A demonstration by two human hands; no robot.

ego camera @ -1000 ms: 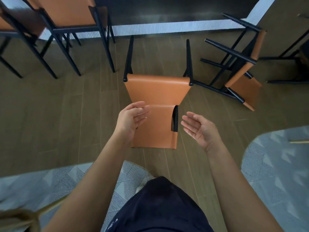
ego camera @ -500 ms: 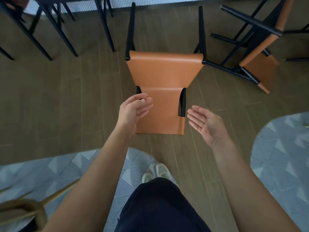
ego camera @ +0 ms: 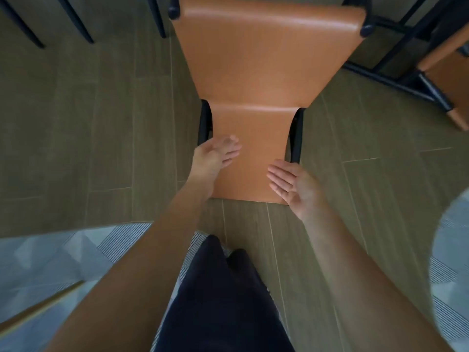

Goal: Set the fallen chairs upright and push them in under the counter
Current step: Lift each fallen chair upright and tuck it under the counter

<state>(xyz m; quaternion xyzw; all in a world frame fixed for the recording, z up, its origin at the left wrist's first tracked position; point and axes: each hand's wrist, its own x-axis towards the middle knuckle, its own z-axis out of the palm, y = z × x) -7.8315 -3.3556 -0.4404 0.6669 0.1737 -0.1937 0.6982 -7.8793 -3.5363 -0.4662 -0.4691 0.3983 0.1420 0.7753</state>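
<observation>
Two hands flank the fallen chair [ego camera: 253, 59]: left hand [ego camera: 215, 158] at its left edge, right hand [ego camera: 291, 186] at its right. Their fingers [ego camera: 278, 175] lie released, grasping nothing.

Dining area: wood-plank floor [ego camera: 101, 123], patterned rug [ego camera: 50, 265], orange leather chairs [ego camera: 256, 62].

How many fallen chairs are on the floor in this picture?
2. One orange leather chair with a black metal frame lies on its back in the centre. A second orange chair lies at the right edge, mostly cut off. Black legs at top left may belong to more chairs.
</observation>
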